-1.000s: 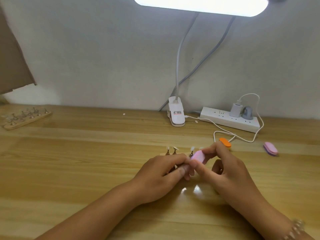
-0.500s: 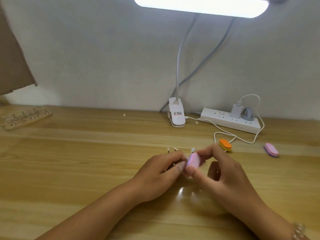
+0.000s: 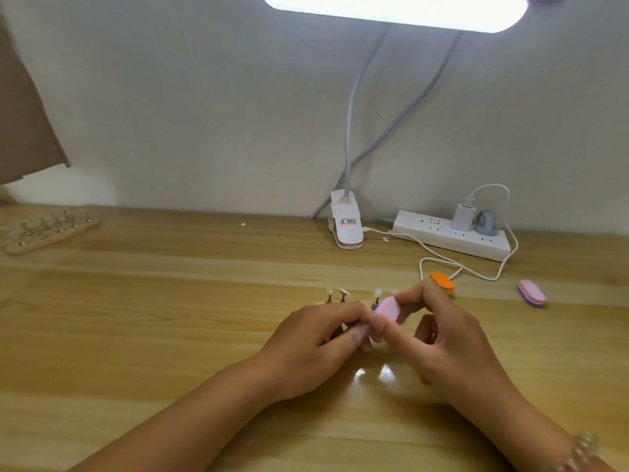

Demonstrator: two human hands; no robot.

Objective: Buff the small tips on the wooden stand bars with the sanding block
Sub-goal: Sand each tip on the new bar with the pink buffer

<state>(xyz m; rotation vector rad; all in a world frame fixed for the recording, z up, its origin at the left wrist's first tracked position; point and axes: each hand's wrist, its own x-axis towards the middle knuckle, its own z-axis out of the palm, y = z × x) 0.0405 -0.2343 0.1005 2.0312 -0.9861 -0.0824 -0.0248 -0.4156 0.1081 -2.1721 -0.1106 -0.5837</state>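
Observation:
A wooden stand bar [image 3: 320,303] lies on the table in front of me, mostly hidden behind my hands. Small white tips on metal pegs [image 3: 335,295] stick up from it. My left hand [image 3: 316,338] has its fingers curled over the bar, pinching one peg that I cannot see clearly. My right hand [image 3: 442,332] pinches a small pink sanding block [image 3: 490,310] between thumb and forefinger, holding it against the tip at my left fingertips.
A second wooden stand bar [image 3: 51,229] with pegs lies at the far left. An orange block [image 3: 441,282] and a pink-purple block [image 3: 531,292] lie to the right. A lamp clamp [image 3: 345,224], a power strip [image 3: 449,236] and a white cable [image 3: 442,258] sit near the wall.
The pink block has moved slightly back and forth against the tip between my fingertips. My left hand has stayed on the bar.

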